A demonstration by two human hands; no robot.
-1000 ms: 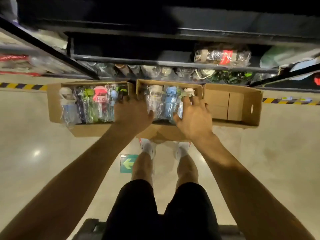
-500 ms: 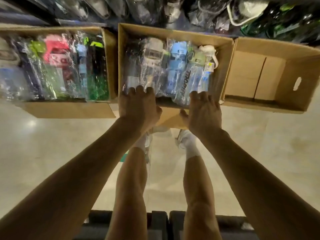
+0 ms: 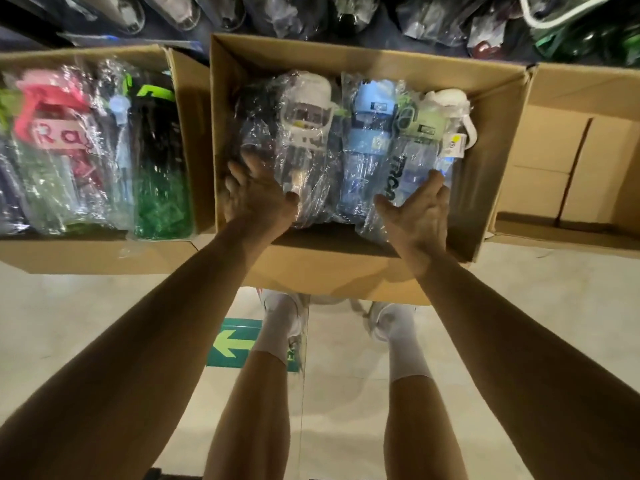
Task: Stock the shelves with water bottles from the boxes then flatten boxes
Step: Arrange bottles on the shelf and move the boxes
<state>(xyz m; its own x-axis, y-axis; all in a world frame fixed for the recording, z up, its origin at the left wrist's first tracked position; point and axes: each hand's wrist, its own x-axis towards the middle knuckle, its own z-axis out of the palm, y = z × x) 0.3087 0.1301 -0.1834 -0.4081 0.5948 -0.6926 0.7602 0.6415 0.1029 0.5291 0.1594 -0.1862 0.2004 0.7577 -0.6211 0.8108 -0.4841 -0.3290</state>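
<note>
Plastic-wrapped water bottles are seen lying side by side in the middle box (image 3: 346,271), their lids turned toward the shelf: a dark bottle (image 3: 256,112) at the left, then a white-lidded bottle (image 3: 306,112), a blue bottle (image 3: 372,133) and a clear bottle with a pale green lid (image 3: 420,133) at the right. The left hand (image 3: 258,199) is held over the lower end of the dark bottle, its fingers spread and nearly straight, with nothing gripped; whether the wrapping is touched cannot be told. The right hand (image 3: 415,213) is likewise held with fingers spread and uncurled over the lower end of the clear bottle, the fingertips laid against or just above its wrapping. The middle box is flanked on the left by a second box (image 3: 86,254), just beside it, in which more wrapped bottles are packed, among them a pink-lidded bottle (image 3: 52,116) and a green bottle (image 3: 159,188). On the right a third box (image 3: 571,150) is set against the middle one, and its folded cardboard bottom is shown. Beyond the boxes, wrapped bottles on a dark shelf (image 3: 311,15) are seen along the top edge. Below the boxes a pale floor (image 3: 86,323) is seen, with a green arrow sign (image 3: 239,342) beside the person's white-socked feet.
</note>
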